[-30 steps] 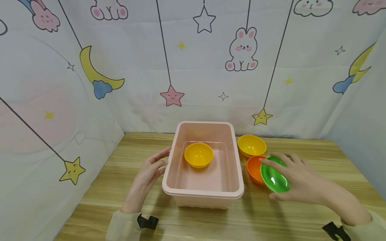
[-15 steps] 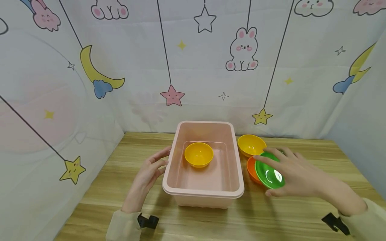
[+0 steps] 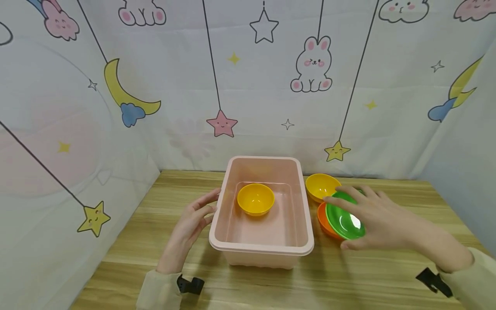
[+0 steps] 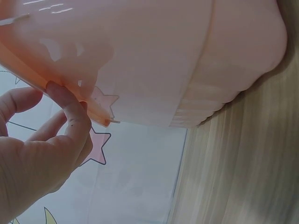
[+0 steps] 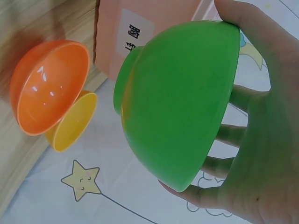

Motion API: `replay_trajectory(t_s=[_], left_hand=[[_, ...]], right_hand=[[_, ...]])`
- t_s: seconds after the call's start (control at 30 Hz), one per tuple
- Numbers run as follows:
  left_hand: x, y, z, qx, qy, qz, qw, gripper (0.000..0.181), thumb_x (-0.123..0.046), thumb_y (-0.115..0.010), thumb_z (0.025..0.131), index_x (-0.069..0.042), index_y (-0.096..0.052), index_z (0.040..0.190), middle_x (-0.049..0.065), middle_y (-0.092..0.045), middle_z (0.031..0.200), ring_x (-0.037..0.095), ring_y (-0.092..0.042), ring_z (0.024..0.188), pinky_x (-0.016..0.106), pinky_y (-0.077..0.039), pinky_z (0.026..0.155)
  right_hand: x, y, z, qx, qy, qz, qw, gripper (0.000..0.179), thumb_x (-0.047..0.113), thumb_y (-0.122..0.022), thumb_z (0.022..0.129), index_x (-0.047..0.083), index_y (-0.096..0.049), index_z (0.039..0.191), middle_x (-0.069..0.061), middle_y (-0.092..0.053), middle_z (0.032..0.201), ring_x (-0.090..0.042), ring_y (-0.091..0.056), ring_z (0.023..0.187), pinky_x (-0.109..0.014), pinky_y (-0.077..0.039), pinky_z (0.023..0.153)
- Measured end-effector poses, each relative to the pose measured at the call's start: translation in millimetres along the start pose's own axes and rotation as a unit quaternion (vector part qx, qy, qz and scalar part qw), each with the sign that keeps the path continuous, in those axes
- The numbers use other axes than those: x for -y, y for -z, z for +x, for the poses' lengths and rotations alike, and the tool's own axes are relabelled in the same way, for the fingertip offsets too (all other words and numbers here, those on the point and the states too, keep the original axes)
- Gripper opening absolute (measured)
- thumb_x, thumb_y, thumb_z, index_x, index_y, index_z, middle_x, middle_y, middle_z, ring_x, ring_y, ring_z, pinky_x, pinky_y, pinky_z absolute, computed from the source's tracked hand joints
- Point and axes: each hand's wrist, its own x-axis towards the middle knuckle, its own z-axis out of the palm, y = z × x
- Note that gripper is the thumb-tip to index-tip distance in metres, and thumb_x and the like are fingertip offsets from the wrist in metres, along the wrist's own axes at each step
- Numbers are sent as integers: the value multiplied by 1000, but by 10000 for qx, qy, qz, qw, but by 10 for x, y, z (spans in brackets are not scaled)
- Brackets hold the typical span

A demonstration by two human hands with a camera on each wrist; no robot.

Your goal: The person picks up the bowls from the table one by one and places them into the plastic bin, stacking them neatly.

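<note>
A green bowl [image 3: 345, 217] is held by its rim in my right hand [image 3: 381, 219], with thumb and fingers spread across it. In the right wrist view the green bowl [image 5: 180, 105] is tilted on its side, held apart from the orange bowl [image 5: 49, 86]. My left hand [image 3: 192, 224] touches the outer left rim of a pale pink plastic bin [image 3: 261, 249]; in the left wrist view its fingertips [image 4: 56, 88] rest against the bin's rim. Inside the bin sits a yellow bowl [image 3: 255, 200].
Right of the bin stand a second yellow bowl [image 3: 321, 186] and an orange bowl [image 3: 327, 224], partly hidden by the green one. A white label [image 5: 133, 35] shows on the bin's side. The wooden table [image 3: 182, 181] meets a cartoon-printed cloth [image 3: 267, 86] at the back.
My right hand has moved the green bowl slightly left and away from me, over the orange bowl. The left hand and the bin stay in place.
</note>
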Motion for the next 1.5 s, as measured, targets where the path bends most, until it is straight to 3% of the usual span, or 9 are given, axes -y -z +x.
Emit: replay_trajectory(t_s=[0.17, 0.47, 0.73, 1.1, 1.3, 1.5], left_hand=[[4, 5, -1, 13, 9, 0, 10000, 56, 3, -50, 89, 4, -37, 144, -1, -54, 123, 11, -57, 110, 27, -52, 87], [5, 11, -7, -6, 6, 0, 10000, 56, 3, -50, 89, 4, -38, 144, -3, -54, 121, 10, -57, 108, 26, -52, 86], [10, 22, -8, 44, 6, -74, 10000, 57, 3, -50, 89, 2, -39, 145, -2, -53, 123, 13, -56, 112, 26, -53, 87], [0, 1, -2, 55, 21, -45, 10000, 57, 3, -51, 89, 2, -38, 145, 2, -52, 128, 12, -57, 111, 26, -52, 87], [-4, 1, -5, 38, 7, -34, 10000, 56, 3, -51, 89, 2, -39, 144, 0, -53, 125, 15, -56, 114, 27, -52, 88], [-1, 6, -7, 76, -31, -27, 10000, 57, 2, -51, 89, 2, -39, 144, 4, -52, 128, 16, -56, 114, 27, -52, 87]], right_hand=[[4, 48, 50, -94, 211, -69, 9997, 89, 70, -71, 66, 38, -41, 143, -3, -41, 143, -34, -35, 130, -67, -40, 90], [34, 125, 201, 40, 159, -93, 9998, 88, 69, -71, 67, 35, -43, 143, -4, -39, 146, -36, -37, 129, -66, -41, 91], [77, 175, 331, -96, 324, -59, 9994, 88, 64, -76, 65, 34, -45, 142, 0, -39, 145, -30, -36, 128, -59, -43, 90], [128, 229, 478, -81, 425, 27, 9991, 91, 63, -76, 66, 35, -41, 145, 2, -39, 146, -28, -32, 130, -60, -43, 92], [169, 259, 593, -156, 525, -5, 9985, 89, 67, -72, 68, 31, -43, 144, -5, -41, 145, -35, -40, 124, -63, -42, 92], [211, 272, 709, -219, 633, 86, 9977, 88, 61, -74, 69, 31, -42, 145, -7, -40, 146, -33, -42, 122, -59, -45, 90]])
